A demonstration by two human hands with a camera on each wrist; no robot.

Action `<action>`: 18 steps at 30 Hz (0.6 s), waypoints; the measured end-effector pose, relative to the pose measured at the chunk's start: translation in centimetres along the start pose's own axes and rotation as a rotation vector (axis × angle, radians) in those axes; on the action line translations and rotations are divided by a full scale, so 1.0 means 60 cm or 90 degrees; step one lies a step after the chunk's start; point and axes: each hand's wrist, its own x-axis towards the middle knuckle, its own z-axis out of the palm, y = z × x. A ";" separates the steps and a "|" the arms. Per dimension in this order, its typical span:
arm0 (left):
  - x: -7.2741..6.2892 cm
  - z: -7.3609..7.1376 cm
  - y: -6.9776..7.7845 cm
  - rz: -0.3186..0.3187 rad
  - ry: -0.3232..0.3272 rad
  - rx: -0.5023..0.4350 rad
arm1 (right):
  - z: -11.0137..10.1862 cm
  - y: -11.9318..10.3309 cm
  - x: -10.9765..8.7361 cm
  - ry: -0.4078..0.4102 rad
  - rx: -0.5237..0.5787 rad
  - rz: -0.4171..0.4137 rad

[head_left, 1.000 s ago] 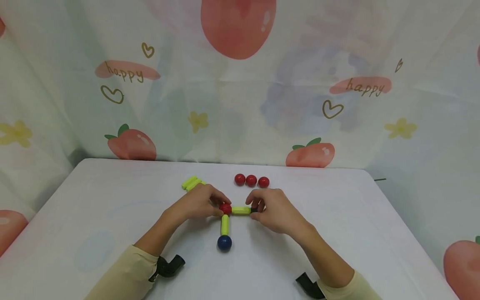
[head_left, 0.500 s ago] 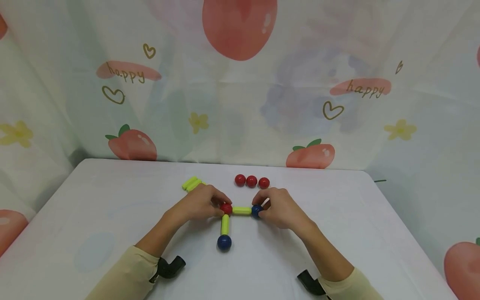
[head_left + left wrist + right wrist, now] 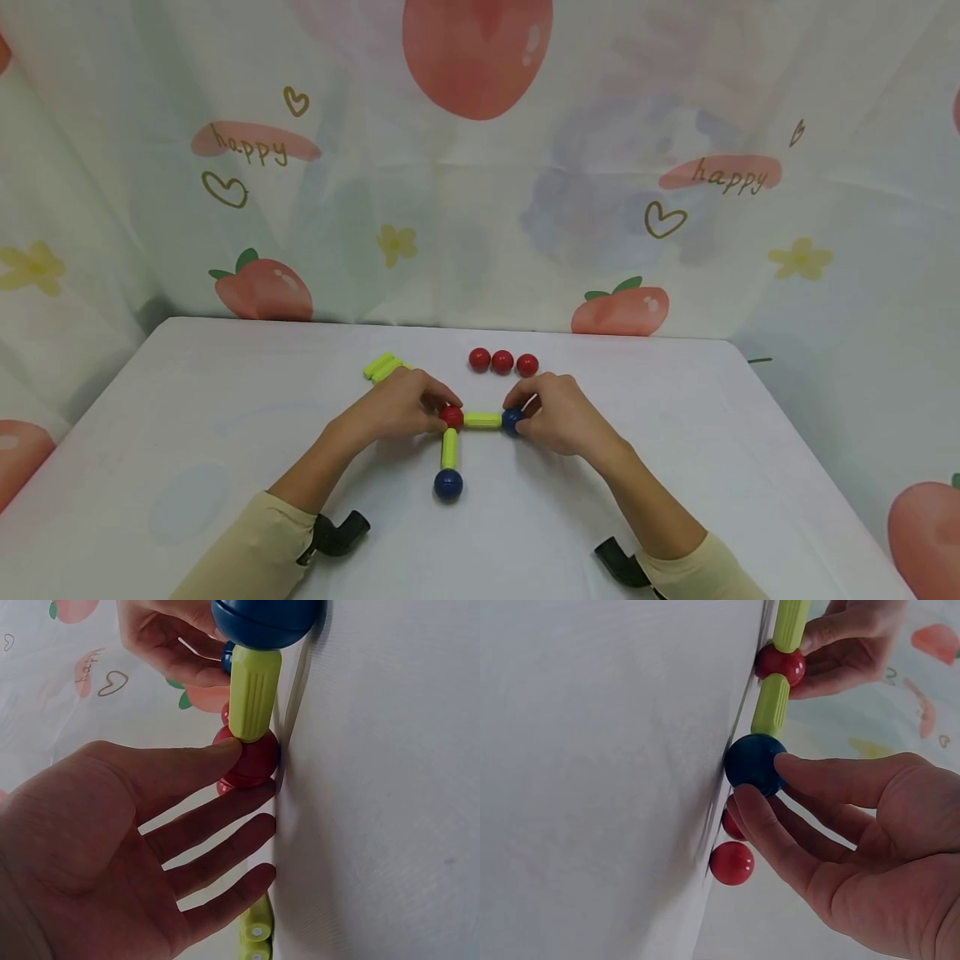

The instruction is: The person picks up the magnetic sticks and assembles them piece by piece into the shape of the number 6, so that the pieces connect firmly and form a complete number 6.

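My left hand pinches a red ball between thumb and index finger, the other fingers spread. Two yellow-green rods join that ball at a right angle. One rod runs toward me to a dark blue ball. The other rod extends right and meets a second blue ball. My right hand pinches this second ball between thumb and fingertips, as the right wrist view shows. In the head view the right fingers partly cover it.
Beyond my hands, three loose red balls sit in a row on the white table. Several yellow-green rods lie behind my left hand. A printed cloth hangs along the table's far edge.
One second ago my right fingers were around a dark end at the right rod's tip; now the blue ball shows there in my pinch. My left hand stays on the red ball.
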 end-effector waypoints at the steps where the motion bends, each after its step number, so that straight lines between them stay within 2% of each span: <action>1: 0.000 0.000 0.000 0.003 -0.003 -0.002 | 0.000 0.000 0.000 0.000 0.000 0.000; 7: -0.002 -0.007 -0.004 0.012 -0.019 0.005 | 0.001 -0.001 0.001 0.002 -0.005 -0.001; 10: -0.002 -0.013 -0.007 0.006 -0.004 0.024 | 0.001 -0.001 0.002 0.002 -0.008 0.000; 13: 0.000 -0.018 -0.012 -0.015 0.039 0.051 | 0.001 -0.001 0.001 0.003 -0.009 -0.001; 18: 0.003 -0.019 -0.023 -0.088 0.141 0.123 | 0.001 0.000 0.000 0.005 -0.005 -0.004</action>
